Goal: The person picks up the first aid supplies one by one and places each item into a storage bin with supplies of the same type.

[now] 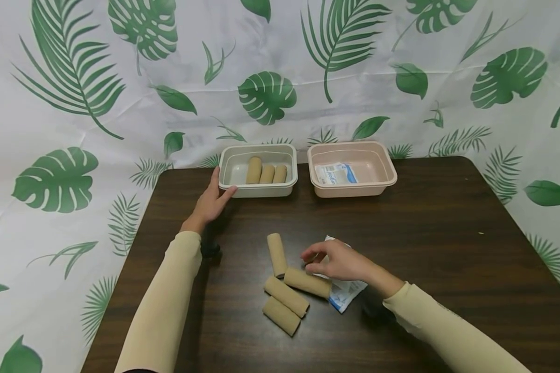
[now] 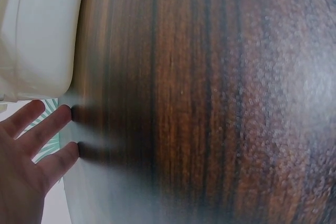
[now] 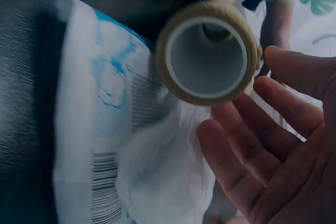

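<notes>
My left hand (image 1: pixel 208 203) rests against the left side of a pale grey bin (image 1: pixel 256 191), thumb at its front corner. In the left wrist view its fingers (image 2: pixel 52 121) are straight, beside the bin wall. Three tan bandage rolls (image 1: pixel 267 174) lie in that bin. My right hand (image 1: pixel 338 260), fingers loosely bent, hovers over a white and blue packet (image 1: pixel 347 294) and beside a tan bandage roll (image 1: pixel 308 283). In the right wrist view, that roll's hollow white core (image 3: pixel 207 59) faces the camera; the fingertips are close to it, and whether they touch cannot be told.
More tan rolls (image 1: pixel 282 315) lie to the left of the right hand on the dark wooden table (image 1: pixel 429 248). At the back right stands a pink bin (image 1: pixel 354 191) holding white and blue packaging (image 1: pixel 336 174). A leaf-patterned cloth (image 1: pixel 280 62) hangs behind the table.
</notes>
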